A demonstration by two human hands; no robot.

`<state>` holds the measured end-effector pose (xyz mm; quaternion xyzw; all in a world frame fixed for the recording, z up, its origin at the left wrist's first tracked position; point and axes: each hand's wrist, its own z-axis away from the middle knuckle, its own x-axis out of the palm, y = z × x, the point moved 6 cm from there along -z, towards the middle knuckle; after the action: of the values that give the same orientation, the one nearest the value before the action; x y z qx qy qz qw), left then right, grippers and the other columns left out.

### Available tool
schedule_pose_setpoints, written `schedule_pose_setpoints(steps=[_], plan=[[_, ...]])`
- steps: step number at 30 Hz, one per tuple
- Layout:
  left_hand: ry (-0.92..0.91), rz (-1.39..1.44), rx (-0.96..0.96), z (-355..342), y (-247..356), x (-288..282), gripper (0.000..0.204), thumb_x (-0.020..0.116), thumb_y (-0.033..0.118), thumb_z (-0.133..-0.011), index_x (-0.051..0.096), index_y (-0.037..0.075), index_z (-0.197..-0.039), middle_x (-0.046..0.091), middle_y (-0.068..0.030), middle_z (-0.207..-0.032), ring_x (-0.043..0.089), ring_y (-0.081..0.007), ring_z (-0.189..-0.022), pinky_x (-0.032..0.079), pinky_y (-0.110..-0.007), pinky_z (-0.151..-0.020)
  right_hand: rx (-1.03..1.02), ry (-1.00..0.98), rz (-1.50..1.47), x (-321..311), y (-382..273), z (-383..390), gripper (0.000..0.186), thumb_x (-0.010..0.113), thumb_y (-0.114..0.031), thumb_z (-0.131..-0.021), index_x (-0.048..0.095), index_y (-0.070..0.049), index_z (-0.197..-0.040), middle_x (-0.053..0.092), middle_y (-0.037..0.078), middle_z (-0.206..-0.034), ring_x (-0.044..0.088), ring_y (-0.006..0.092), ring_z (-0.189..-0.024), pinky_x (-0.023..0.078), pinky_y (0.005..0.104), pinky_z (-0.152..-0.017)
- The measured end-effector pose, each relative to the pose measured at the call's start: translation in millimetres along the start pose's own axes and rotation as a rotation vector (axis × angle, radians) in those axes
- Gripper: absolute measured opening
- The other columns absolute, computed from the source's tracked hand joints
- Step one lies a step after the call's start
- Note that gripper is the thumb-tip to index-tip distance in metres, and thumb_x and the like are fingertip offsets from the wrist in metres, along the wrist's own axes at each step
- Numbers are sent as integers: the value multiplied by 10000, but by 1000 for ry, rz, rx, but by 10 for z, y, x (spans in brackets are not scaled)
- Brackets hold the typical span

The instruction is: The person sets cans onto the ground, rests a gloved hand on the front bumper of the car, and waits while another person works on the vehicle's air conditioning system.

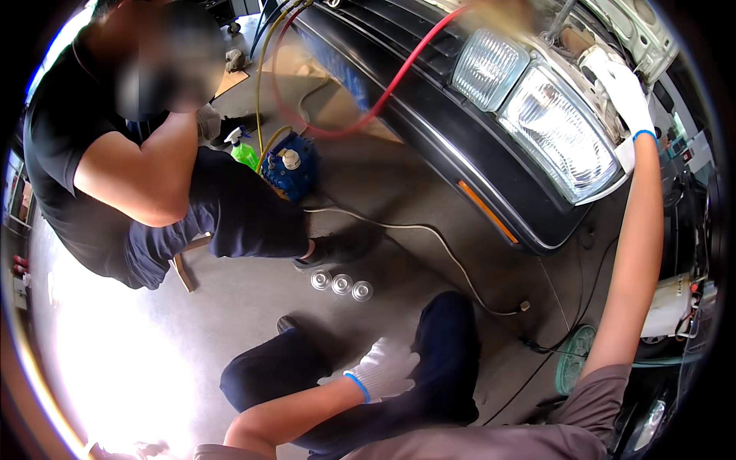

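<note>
My left hand [381, 368], in a white knit glove with blue cuff, rests over my dark trouser leg, fingers apart and holding nothing visible. My right hand [622, 88], gloved alike, reaches up into the open front of a black vehicle beside its clear headlight [556, 130]. Its fingers bend at the body's edge; whether they grip anything is unclear. A smaller lamp [489, 69] sits left of the headlight, above the black bumper [429, 146] with its orange strip [484, 211]. A red hose [406, 69] loops over the front. Three clear round pieces [342, 284] lie on the floor.
A co-worker [100, 176] in dark clothes crouches at left. Beside them stand a green spray bottle [244, 153] and a blue pump-like unit [295, 172] with yellow hoses [261, 92]. A pale cable [437, 230], dark cords [567, 337] and a green round object [571, 364] lie on the floor.
</note>
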<state>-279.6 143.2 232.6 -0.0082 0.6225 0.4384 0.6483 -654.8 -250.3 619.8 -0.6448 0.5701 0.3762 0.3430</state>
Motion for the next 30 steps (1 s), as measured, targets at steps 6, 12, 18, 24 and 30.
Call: schedule_pose_setpoints(steps=[6,12,18,24,30], plan=[[52,-25,42,23,49,-7,459,763,443,-904,664,60,-1136,679,-127,-983,681,-321,-974,525,-443,-869,-89,-40,57,106,267,-106,554,668,-455,-1016,717,32,-1275,740,223,-1168,684,334,-1115,509,422,-988],[54,-73,47,11,35,23,469,764,462,-903,676,59,-1128,681,-122,-986,694,-317,-947,537,-443,-833,12,-149,46,274,18,-99,487,661,-419,-1022,682,51,-1147,701,162,-1033,647,250,-997,515,386,-933],[1,-79,24,-4,42,25,491,761,483,-907,687,61,-1148,677,-112,-961,697,-303,-920,535,-431,-823,-40,-113,60,295,153,-162,429,688,-353,-1000,637,72,-1025,662,145,-902,649,234,-854,527,402,-838],[55,-102,33,-4,5,104,487,766,499,-898,685,75,-1124,674,-105,-939,692,-297,-918,528,-426,-823,-11,-179,26,468,334,-144,577,573,-465,-1082,687,65,-1281,766,138,-1077,677,225,-1033,497,387,-985],[79,-55,18,-56,-10,-69,444,761,469,-892,694,75,-1086,686,-110,-952,694,-304,-933,528,-427,-819,-5,-75,73,381,239,-134,603,554,-504,-1086,689,24,-1344,773,167,-1215,688,259,-1139,476,392,-1061]])
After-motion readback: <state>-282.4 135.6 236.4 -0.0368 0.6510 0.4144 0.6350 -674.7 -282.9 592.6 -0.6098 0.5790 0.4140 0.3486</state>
